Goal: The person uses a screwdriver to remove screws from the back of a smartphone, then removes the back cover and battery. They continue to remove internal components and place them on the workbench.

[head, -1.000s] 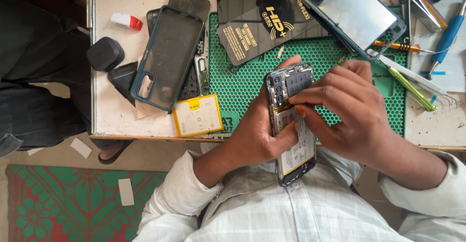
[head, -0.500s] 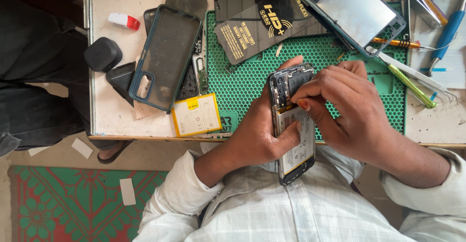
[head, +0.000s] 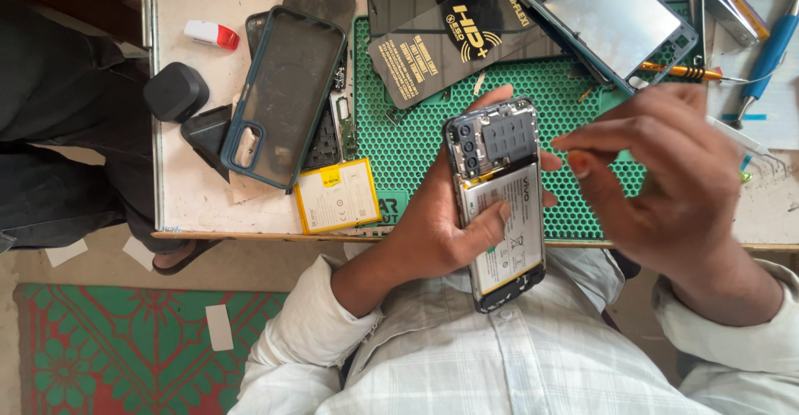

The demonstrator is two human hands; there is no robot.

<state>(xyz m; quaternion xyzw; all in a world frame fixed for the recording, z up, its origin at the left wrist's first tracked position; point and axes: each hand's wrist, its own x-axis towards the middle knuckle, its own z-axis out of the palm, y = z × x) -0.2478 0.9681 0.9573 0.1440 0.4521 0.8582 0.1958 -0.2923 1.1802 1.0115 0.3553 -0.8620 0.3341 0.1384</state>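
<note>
Lying on the left part of the tabletop (head: 191,207) are a small red and white thing (head: 210,34), a round dark case (head: 175,92), a blue phone cover (head: 283,99) and a flat yellow battery (head: 337,195). They are all sitting apart from the hands.

Holding the open phone (head: 498,198) is the left hand (head: 441,223). It is curling around the phone from the left side, fingers behind it and the thumb pressing on the white battery inside. The phone is being held up just over the near edge of the green mat (head: 399,132), with its back off and its small parts showing.

Hovering just right of the phone's top is the right hand (head: 666,190). Its thumb and first finger are pinching close together near the camera end. I cannot tell if something tiny is between them.

Farther right are a phone frame with a grey plate (head: 612,19), an orange screwdriver (head: 687,71) and a blue tool (head: 770,53).

The phone is looking light and stiff, but easy to break inside. Holding it by the long side edges seems safest, keeping fingers off the little parts.
</note>
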